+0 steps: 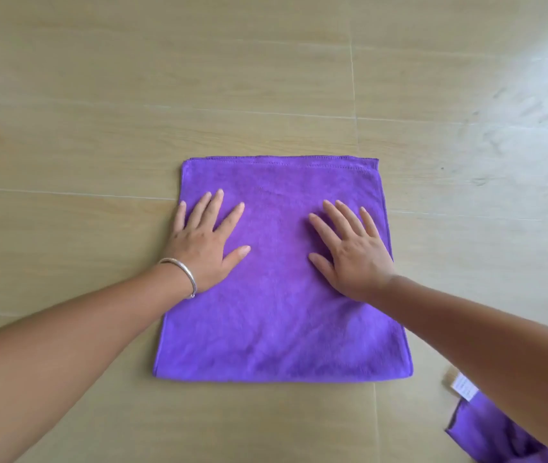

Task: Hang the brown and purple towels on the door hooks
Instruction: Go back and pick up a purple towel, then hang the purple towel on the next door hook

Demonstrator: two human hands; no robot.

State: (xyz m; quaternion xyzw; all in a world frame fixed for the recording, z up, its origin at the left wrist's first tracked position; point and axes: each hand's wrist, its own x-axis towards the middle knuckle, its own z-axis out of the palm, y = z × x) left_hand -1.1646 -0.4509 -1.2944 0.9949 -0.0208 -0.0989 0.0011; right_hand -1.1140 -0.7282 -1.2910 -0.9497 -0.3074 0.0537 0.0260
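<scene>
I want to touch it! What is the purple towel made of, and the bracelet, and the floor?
Purple towel: looks like soft, fuzzy microfibre; matte nap, stitched hem. Bracelet on the left hand's wrist: probably silver-coloured metal; it shines. Floor: wood-look planks or tiles with pale seams, smooth and slightly glossy; which one is unclear.

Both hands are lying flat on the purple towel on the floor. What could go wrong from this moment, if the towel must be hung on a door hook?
1. The left hand and right hand only press flat on the purple towel; neither has a grip, so lifting it may undo the fold.
2. No hook or brown towel is in view, so both must be found.
3. A second purple cloth with a white label lies under the right arm and might get dragged.
</scene>
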